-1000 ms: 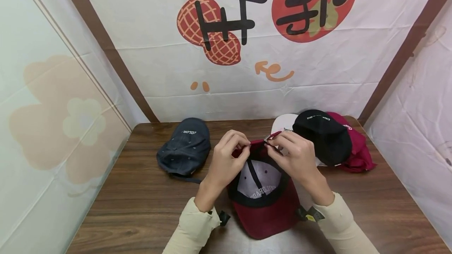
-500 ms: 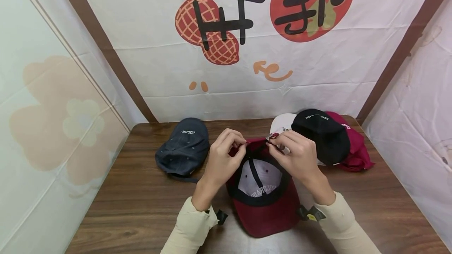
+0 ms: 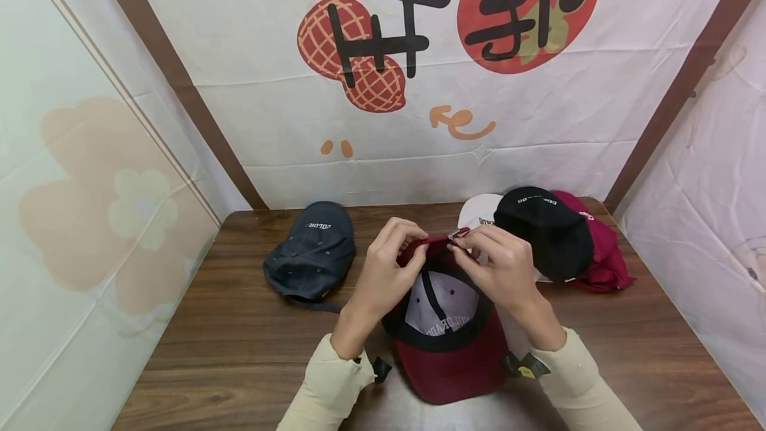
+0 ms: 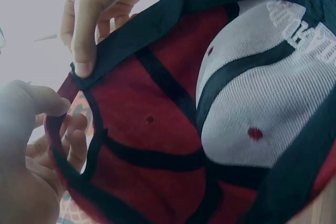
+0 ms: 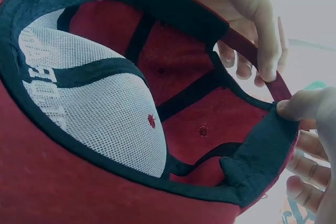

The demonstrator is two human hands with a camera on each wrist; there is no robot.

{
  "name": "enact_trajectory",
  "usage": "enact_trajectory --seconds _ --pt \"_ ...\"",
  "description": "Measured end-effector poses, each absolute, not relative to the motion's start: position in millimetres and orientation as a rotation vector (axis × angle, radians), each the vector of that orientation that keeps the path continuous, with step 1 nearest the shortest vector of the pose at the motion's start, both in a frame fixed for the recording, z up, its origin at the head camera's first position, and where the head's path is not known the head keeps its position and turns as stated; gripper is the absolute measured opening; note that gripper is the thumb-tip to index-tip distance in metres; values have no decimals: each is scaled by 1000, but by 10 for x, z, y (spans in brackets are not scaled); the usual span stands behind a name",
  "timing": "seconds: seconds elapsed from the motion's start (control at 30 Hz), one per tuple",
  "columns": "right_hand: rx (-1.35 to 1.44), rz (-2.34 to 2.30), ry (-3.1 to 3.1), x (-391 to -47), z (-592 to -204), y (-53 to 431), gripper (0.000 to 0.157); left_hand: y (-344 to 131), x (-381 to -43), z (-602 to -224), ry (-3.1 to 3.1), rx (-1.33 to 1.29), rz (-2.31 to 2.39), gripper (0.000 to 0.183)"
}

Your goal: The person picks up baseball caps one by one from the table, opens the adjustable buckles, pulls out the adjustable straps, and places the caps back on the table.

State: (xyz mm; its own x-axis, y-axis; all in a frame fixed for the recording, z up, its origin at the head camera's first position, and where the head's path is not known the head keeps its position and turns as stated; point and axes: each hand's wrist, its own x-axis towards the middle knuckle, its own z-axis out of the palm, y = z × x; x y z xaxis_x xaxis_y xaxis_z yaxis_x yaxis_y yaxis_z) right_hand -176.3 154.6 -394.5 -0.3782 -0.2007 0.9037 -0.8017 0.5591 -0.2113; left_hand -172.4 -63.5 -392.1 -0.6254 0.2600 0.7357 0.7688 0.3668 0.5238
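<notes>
A dark red baseball cap (image 3: pixel 451 374) is held brim toward me, its inside facing up in the head view. My left hand (image 3: pixel 385 275) pinches the red back strap (image 4: pixel 55 124) between thumb and fingers. On the other side of the strap, my right hand (image 3: pixel 503 268) pinches the cap's back edge beside a small metal buckle (image 3: pixel 457 233). The right wrist view shows the right thumb (image 5: pixel 302 106) pressing the black inner band where the strap meets it. White mesh (image 5: pixel 100 114) lines the front panel. The strap's free end is partly hidden by the right fingers.
A dark blue cap (image 3: pixel 314 251) lies on the wooden table (image 3: pixel 239 364) at the back left. At the back right, a black cap (image 3: pixel 544 235) overlaps a white cap (image 3: pixel 479 208) and a magenta cap (image 3: pixel 604 251). Printed cloth walls (image 3: pixel 383 178) enclose the table's back and sides.
My left fingers shifted slightly left, then back right toward the buckle along the strap. The right hand has barely moved, keeping its pinch. The other caps stay put.
</notes>
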Motion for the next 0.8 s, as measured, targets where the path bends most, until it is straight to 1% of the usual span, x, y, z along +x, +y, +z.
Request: enact_trajectory --seconds 0.17,0.27,0.43,0.5,0.67,0.8 --pt "860 843 -1866 -1761 -3952 1535 11 -560 -1711 -3908 -2079 -929 -1229 15" --pt "887 852 -1868 -1763 -3961 1531 8 -527 -1709 -3908 -2072 -941 -1232 14" --pt "883 867 -1908 -1753 -3986 1519 26 -512 -1702 -3912 -2074 -933 -1215 11" --pt "870 869 -1932 -1747 -3995 1514 23 -514 -1705 -3920 -2070 -934 -1203 10" --pt "844 854 -1972 -1733 -4008 1508 10 -507 -1710 -3933 -2063 -946 -1185 10" --pt "841 835 -1959 -1723 -4016 1503 8 -495 -1702 -3929 -2070 -949 -1179 10"
